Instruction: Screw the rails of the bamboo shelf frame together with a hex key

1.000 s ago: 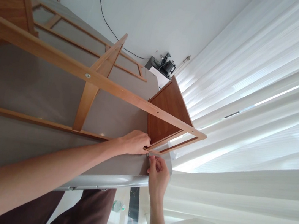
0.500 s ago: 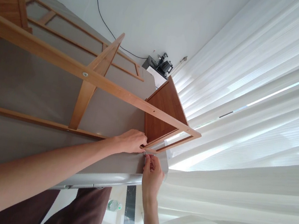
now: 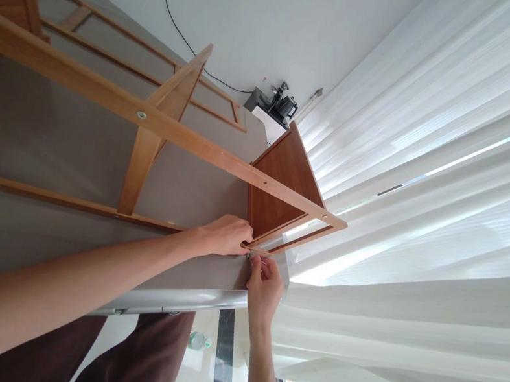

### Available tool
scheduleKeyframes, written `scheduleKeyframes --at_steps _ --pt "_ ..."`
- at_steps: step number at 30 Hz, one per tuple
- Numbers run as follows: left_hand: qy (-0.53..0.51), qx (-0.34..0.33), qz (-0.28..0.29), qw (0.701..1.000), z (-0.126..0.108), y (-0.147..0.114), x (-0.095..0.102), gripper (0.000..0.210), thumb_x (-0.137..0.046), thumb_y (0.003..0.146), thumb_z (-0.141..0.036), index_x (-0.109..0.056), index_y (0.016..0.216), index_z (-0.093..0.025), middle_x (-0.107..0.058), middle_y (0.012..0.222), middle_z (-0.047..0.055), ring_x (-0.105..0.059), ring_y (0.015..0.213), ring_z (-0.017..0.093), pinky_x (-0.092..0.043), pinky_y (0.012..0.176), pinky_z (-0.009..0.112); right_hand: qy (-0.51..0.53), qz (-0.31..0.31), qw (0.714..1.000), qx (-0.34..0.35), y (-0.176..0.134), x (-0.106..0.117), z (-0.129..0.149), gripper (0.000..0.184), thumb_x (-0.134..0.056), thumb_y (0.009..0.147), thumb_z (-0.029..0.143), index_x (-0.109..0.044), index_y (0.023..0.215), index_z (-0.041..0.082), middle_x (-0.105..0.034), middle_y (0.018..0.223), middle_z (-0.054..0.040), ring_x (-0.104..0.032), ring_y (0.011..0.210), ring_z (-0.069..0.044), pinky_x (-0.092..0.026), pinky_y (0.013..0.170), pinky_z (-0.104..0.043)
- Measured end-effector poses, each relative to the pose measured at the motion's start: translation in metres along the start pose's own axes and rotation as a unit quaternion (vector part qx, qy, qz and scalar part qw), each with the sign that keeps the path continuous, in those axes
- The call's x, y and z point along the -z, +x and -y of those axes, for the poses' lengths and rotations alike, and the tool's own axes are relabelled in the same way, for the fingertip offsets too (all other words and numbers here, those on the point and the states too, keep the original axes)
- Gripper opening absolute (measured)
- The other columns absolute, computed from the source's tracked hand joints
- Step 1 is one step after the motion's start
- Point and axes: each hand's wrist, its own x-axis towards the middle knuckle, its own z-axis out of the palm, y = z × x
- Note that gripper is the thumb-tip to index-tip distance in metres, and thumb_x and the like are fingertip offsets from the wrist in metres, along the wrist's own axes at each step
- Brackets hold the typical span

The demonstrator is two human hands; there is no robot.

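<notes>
A light-brown wooden frame [image 3: 212, 152] lies on its side on a grey-covered surface, with cross boards standing between its long rails. My left hand [image 3: 228, 236] is closed on the frame's near corner, at the lower rail beside a reddish-brown end panel [image 3: 283, 183]. Just below that corner, my right hand [image 3: 265, 285] pinches a small thin metal piece [image 3: 250, 257] against the rail's underside. Fingers hide most of this piece, so its full shape cannot be made out. Both hands are close together, almost touching.
A second slatted wooden frame [image 3: 135, 58] lies farther back. A dark kettle [image 3: 285, 107] stands by the wall, where a black cord [image 3: 179, 33] runs to a socket. White curtains [image 3: 423, 247] hang at the right. On the floor lies a plastic bottle [image 3: 196, 340].
The view has shifted slightly. My right hand has turned a little and moved slightly up, nearer the rail. My left hand keeps its hold on the frame's corner.
</notes>
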Motion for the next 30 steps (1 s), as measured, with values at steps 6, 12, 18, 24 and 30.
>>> scheduleKeyframes --at_steps 6,12,18,24,30 --pt "0.01 0.002 -0.001 1.0 0.001 0.0 0.0 0.015 -0.069 0.087 -0.034 -0.077 0.081 -0.023 -0.077 0.091 0.004 -0.072 0.09 0.021 -0.05 0.076 0.027 0.061 0.015 0.998 -0.032 -0.002 0.004 0.001 0.044 -0.052 0.096 0.061 -0.066 0.087 0.02 -0.074 0.072 -0.0035 -0.064 0.051 -0.017 -0.047 0.05 -0.026" --pt "0.014 0.001 -0.001 1.0 0.002 0.001 -0.001 0.016 -0.069 0.088 -0.036 -0.078 0.084 -0.023 -0.078 0.092 0.004 -0.072 0.091 0.021 -0.051 0.077 0.027 0.049 0.005 0.999 -0.018 -0.008 0.003 -0.004 0.043 -0.052 0.097 0.06 -0.067 0.091 0.021 -0.074 0.075 -0.0025 -0.065 0.052 -0.016 -0.049 0.054 -0.026" --pt "0.016 -0.002 -0.002 1.0 0.0 0.0 0.0 0.016 -0.07 0.088 -0.034 -0.076 0.078 -0.023 -0.077 0.088 0.003 -0.072 0.089 0.021 -0.051 0.076 0.026 -0.016 -0.007 1.0 0.027 -0.008 -0.001 -0.004 0.042 -0.049 0.099 0.058 -0.068 0.091 0.022 -0.072 0.071 -0.0007 -0.064 0.055 -0.016 -0.045 0.056 -0.026" --pt "0.031 0.0 0.002 1.0 -0.002 0.0 0.002 0.018 -0.07 0.088 -0.035 -0.076 0.077 -0.022 -0.077 0.089 0.004 -0.072 0.088 0.021 -0.051 0.074 0.027 -0.062 -0.011 0.994 0.085 -0.012 -0.004 -0.007 0.045 -0.042 0.103 0.056 -0.071 0.098 0.022 -0.074 0.079 -0.0038 -0.066 0.062 -0.018 -0.045 0.06 -0.027" --pt "0.027 -0.005 0.004 1.0 -0.002 0.0 0.001 0.019 -0.07 0.088 -0.034 -0.074 0.074 -0.021 -0.077 0.088 0.004 -0.072 0.087 0.021 -0.051 0.073 0.027 -0.101 -0.012 0.988 0.116 -0.014 -0.005 -0.013 0.046 -0.039 0.105 0.053 -0.072 0.101 0.022 -0.074 0.079 -0.0043 -0.067 0.064 -0.018 -0.046 0.061 -0.026"
